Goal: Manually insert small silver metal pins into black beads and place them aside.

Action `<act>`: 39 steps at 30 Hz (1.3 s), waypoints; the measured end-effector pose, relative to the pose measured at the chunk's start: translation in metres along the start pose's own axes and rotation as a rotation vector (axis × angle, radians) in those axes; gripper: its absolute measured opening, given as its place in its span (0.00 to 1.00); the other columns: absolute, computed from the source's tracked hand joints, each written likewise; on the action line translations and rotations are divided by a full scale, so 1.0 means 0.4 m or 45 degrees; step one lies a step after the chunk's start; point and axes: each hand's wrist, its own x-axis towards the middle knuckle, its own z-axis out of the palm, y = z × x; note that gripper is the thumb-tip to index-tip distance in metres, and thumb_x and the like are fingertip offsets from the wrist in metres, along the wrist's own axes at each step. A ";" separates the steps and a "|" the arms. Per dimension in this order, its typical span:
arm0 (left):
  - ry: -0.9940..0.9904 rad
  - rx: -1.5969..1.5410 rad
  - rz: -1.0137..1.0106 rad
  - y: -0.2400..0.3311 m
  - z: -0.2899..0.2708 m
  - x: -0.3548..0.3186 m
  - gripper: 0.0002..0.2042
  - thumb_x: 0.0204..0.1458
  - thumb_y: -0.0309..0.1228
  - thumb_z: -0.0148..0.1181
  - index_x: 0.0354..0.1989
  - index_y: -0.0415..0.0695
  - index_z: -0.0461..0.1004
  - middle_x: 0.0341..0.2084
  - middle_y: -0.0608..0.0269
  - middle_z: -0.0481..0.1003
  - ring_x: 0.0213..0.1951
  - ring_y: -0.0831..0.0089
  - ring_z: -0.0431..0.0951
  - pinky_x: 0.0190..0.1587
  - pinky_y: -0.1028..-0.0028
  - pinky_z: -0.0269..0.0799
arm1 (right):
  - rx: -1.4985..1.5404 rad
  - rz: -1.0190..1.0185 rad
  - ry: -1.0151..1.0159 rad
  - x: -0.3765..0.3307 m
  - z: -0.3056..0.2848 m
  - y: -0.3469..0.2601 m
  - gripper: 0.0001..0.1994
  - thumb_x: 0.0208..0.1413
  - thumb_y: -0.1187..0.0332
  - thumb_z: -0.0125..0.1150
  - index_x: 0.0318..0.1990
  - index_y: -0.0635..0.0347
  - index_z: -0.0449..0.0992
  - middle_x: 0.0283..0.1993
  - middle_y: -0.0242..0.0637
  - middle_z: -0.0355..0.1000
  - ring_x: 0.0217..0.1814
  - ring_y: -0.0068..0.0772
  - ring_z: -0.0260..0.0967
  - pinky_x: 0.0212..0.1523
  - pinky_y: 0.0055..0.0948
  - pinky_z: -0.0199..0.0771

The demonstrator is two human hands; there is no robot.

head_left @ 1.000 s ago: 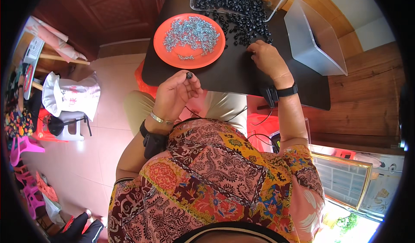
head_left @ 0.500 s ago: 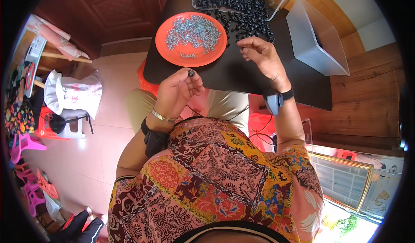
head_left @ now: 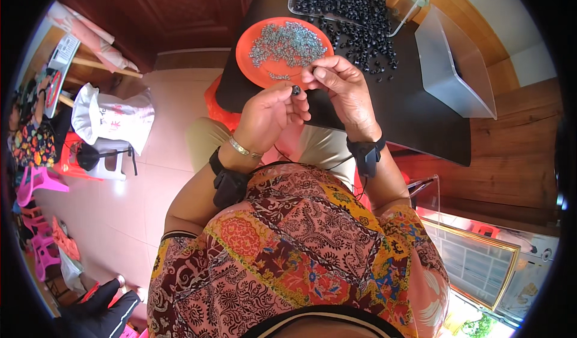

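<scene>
Between the thumb and forefinger of my left hand point(head_left: 267, 115) is a small round black plastic part point(head_left: 296, 90), its end turned up. The other left fingers curl loosely below it. My right hand point(head_left: 348, 97) is closed in a pinch just up and to the right, over the plate's near right rim. Something small and dark shows at its fingertips, too hidden to name. Many tiny silvery metal pieces point(head_left: 288, 43) lie on the orange-red plate point(head_left: 252, 67) behind my hands.
A clear tray heaped with black parts point(head_left: 342, 1) stands at the back of the dark table point(head_left: 415, 121). Loose black parts point(head_left: 366, 40) spill in front of it. A translucent bin point(head_left: 448, 61) stands at the right. A white bag point(head_left: 114, 121) is off to the left.
My right hand has come left and inward from beside the loose black parts, its fingers now pinched near my left hand. The left still holds its black part. The view has shifted slightly.
</scene>
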 end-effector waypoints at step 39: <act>-0.148 0.036 0.040 -0.011 0.044 0.031 0.11 0.59 0.35 0.44 0.42 0.42 0.68 0.32 0.61 0.73 0.34 0.68 0.75 0.40 0.72 0.67 | -0.106 -0.059 0.062 -0.043 0.000 -0.007 0.05 0.56 0.77 0.57 0.39 0.61 0.77 0.35 0.28 0.74 0.37 0.17 0.68 0.42 0.21 0.70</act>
